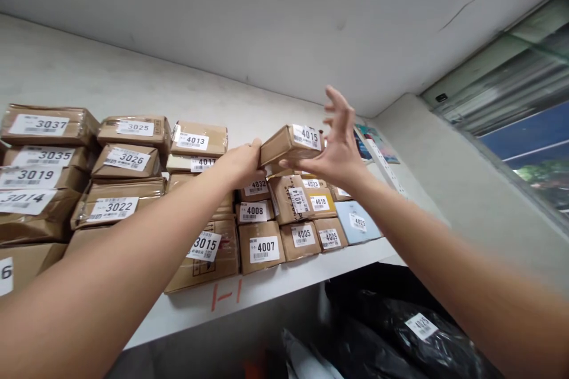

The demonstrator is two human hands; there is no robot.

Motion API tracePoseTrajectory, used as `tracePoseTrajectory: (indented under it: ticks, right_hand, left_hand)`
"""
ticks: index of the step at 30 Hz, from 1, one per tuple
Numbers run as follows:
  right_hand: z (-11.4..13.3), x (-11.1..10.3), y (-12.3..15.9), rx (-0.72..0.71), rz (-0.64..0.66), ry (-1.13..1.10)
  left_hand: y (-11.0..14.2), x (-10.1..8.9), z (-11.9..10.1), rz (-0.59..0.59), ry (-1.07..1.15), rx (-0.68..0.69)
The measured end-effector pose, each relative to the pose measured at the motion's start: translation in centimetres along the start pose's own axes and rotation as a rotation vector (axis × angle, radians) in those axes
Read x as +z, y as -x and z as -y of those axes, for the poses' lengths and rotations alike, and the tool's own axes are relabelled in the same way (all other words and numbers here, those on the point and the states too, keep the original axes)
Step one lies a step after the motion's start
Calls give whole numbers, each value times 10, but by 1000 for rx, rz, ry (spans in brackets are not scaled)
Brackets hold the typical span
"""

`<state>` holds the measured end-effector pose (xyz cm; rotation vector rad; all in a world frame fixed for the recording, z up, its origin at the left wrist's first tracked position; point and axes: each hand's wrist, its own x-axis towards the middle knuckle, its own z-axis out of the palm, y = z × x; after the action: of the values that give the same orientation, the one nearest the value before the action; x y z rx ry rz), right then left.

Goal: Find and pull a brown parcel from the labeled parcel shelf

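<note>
Both arms reach up to a white shelf (267,287) packed with taped cardboard parcels.

Hidden / unclear:
- Left hand (240,163): fingers wrapped round the near-left end of the small box labelled 4015 (291,143), fingertips out of sight behind it. Looks like a grip, thumb on top edge.
- Right hand (335,142): fingers spread wide, palm and thumb against the right end of the same box. Upper fingers are clear of it, pointing up. Slight motion blur on the fingertips.
- Underside of the box is hidden; can't tell if it rests on the stack below or is held just above it.
- Parcel at far left edge is cut off, only a "6" (5,275) shows.
- Label text besides the big numbers is too small to read.

Where the box is: between the two hands, tilted, above the middle stack, over box 4014 (293,198) and box 4032 (255,188).

Around:
- Left of it: box 4013 (199,139), then box 3025 (134,128), box 3026 (127,160), box 3022 (118,204), box 3037 (47,124).
- Front row near the shelf edge: box 3015 (207,254), box 4007 (261,247), box 4005 (301,238), a pale blue parcel (358,222).
- Red "H-1" mark (226,295) on the shelf edge.
- Below the shelf: black plastic bags (400,331), one with a white label.
- Window (528,154) at right.

The left forearm crosses in front of 3015 and the boxes above it.
</note>
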<state>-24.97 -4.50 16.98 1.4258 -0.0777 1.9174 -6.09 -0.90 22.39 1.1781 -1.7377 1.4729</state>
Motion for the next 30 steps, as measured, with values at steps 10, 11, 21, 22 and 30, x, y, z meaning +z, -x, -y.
tracePoseTrajectory:
  ticks: [10, 11, 21, 22, 30]
  right_hand:
    - [-30, 29, -32, -120, 420, 89]
    - [-35, 35, -30, -129, 472, 90]
    - [-26, 49, -11, -207, 562, 150]
    - [-21, 43, -5, -209, 511, 133]
    - [92, 1, 181, 180, 291, -291]
  left_hand:
    - [10, 13, -15, 42, -251, -89]
    - [10, 15, -15, 67, -285, -56]
    - [11, 25, -15, 25, -298, -19]
    - [14, 22, -15, -7, -291, 2]
    - [141, -12, 0, -560, 64, 249]
